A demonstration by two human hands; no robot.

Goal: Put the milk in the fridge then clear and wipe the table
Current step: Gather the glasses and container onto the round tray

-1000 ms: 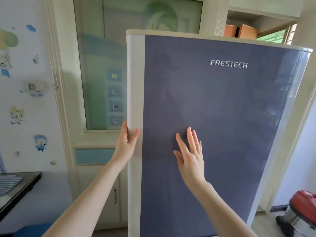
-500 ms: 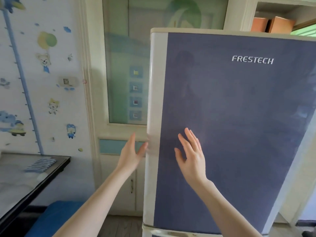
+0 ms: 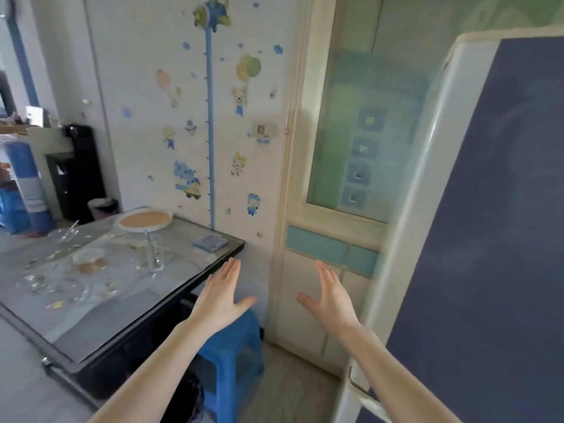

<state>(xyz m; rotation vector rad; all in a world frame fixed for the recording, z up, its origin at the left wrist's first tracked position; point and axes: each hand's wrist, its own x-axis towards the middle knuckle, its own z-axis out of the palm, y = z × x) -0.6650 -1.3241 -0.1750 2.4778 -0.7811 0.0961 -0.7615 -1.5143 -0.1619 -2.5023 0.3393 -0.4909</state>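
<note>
Hands: left hand (image 3: 221,296) and right hand (image 3: 331,296) hang in mid-air, fingers straight and released, holding nothing.
Milk: unseen; fridge (image 3: 488,209), right, looks closed, so it is probably inside.
Counter (image 3: 100,319): left, soiled, bowl (image 3: 89,257) uncleared; striped cloth (image 3: 210,242) lies at its far corner, handy for wiping.

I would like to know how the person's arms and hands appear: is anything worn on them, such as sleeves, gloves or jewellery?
Nothing is worn that the picture shows. The left hand and the right hand have no gloves, and no ring shows on the fingers. The left forearm and the right forearm are uncovered down to the picture's lower edge: no sleeve, watch or bracelet is in view.
</note>
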